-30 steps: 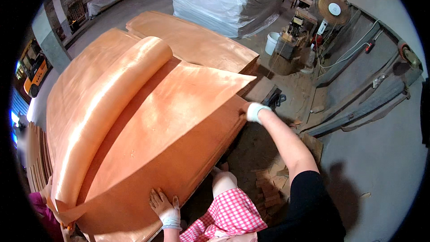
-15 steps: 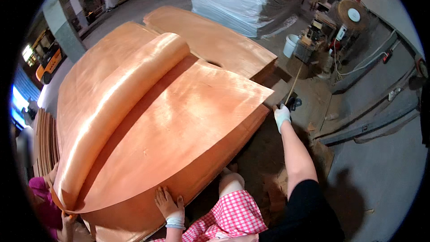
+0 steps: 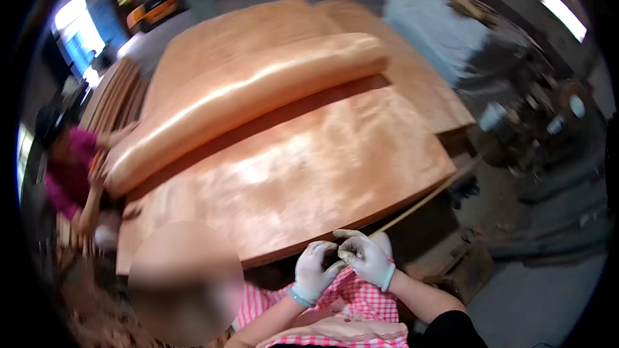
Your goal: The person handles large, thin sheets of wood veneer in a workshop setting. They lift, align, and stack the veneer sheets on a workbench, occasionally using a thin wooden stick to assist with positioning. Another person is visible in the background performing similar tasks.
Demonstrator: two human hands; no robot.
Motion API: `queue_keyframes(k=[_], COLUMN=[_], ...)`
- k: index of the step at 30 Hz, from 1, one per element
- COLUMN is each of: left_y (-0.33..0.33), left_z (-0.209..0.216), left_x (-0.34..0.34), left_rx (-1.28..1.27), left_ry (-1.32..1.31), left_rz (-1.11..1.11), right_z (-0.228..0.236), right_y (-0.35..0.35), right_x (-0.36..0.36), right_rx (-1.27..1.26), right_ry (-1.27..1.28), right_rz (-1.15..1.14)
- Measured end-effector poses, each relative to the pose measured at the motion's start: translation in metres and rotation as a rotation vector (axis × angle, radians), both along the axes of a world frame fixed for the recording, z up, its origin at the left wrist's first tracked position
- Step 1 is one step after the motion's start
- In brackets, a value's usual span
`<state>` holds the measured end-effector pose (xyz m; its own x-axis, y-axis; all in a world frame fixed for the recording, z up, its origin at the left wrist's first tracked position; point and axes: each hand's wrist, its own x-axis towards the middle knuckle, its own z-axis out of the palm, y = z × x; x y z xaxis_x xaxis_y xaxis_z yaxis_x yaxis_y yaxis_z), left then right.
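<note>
My left hand [image 3: 316,272] and my right hand [image 3: 366,259], both in white gloves, are close together in front of my pink checked apron [image 3: 371,296]. My left thumb and fingers curve apart, with nothing plainly between them. The right fingers curl round a thin, light stick [image 3: 419,204], which slants away to the far right; its near end is hidden by that hand. Beyond my hands lies a wide stack of reddish-brown veneer sheets [image 3: 284,167]. The top sheet is folded back into a long roll [image 3: 258,96] across the stack.
At the left, a person in a magenta top [image 3: 77,161] has hands at the roll's end. Another stack [image 3: 412,71] adjoins behind. A covered pile [image 3: 432,26], a white bucket [image 3: 492,116] and an orange forklift [image 3: 153,9] stand farther off. A blurred round patch covers the lower left.
My left hand has left the sheet's near edge, and my right hand has come in from the far right with the stick. Both now meet before my apron. The view has swung left.
</note>
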<state>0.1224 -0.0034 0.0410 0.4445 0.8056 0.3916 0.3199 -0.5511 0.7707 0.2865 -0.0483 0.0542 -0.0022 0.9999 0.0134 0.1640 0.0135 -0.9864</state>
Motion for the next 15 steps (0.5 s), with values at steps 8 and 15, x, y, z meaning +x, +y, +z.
queue_keyframes(k=[8, 15], left_y=[-0.04, 0.013], left_z=[-0.041, -0.067], left_x=[-0.091, -0.255], left_rx=[-0.486, -0.535], left_ry=[-0.641, -0.841], left_rz=[0.222, 0.876], right_z=[0.005, -0.018], right_y=[-0.003, 0.055], right_x=[-0.117, -0.054], right_rx=[-0.156, -0.12], right_ry=[0.338, -0.621], right_rz=[0.21, 0.223])
